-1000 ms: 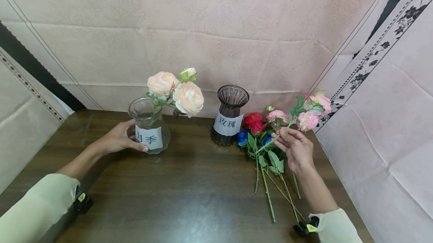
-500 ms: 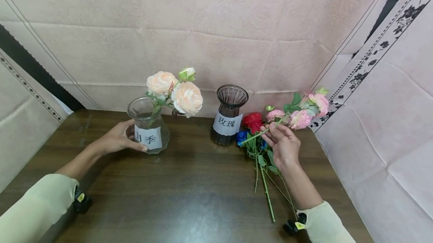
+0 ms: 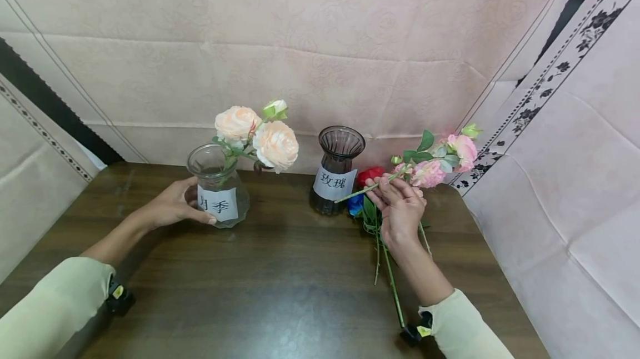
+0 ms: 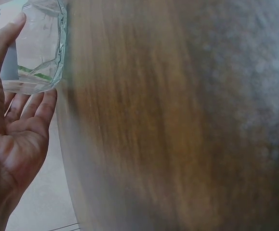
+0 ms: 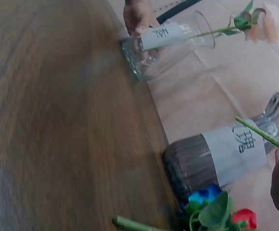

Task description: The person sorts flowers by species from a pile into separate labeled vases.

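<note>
Nearby, the right hand (image 3: 400, 217) pinches the pink flower (image 3: 462, 153) by its stem (image 3: 352, 195) above the red flower (image 3: 370, 174) and blue flower (image 3: 355, 205), its long axis slanting, blooms (image 3: 428, 174) up and right, bare end pointing down and left across the front of the dark vase (image 3: 341, 161). Farther left, well apart, the left hand (image 3: 175, 202) grips the side of the clear vase (image 3: 241, 200), upright with its mouth upward.

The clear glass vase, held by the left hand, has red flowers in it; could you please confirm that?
Not quite: the flowers in the clear glass vase are pale peach, not red, as the head view shows; the left hand does hold it.
</note>
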Motion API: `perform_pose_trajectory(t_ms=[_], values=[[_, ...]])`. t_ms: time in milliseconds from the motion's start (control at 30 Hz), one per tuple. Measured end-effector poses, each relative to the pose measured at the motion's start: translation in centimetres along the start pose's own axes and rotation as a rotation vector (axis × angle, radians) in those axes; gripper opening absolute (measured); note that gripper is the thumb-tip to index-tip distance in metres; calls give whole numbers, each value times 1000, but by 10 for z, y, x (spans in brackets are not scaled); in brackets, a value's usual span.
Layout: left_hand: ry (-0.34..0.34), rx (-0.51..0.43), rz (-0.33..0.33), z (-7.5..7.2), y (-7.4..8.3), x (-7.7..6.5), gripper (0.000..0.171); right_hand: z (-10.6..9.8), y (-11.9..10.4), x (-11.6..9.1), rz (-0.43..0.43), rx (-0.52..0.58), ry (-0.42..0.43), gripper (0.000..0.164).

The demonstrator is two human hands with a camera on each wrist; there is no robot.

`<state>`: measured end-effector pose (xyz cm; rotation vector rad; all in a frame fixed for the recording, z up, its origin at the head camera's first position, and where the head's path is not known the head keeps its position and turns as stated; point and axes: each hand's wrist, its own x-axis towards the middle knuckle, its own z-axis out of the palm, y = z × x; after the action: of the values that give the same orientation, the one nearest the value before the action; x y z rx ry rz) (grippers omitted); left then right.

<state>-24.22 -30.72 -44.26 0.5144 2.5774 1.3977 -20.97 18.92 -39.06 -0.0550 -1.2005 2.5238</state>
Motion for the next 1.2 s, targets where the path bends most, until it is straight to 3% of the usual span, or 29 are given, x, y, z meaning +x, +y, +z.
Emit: perform_pose_trajectory(t_ms=[267,967,1200], values=[[-2,-20,-1,0,1,-2,104,18,10,-8,-60,-36,-35,2],[0,-8,0,1,-1,-1,104,65,27,-24,-170,-8,-145,8],[-1,-11,-8,0,1,-1,103,82,31,-30,-170,-4,-175,10]])
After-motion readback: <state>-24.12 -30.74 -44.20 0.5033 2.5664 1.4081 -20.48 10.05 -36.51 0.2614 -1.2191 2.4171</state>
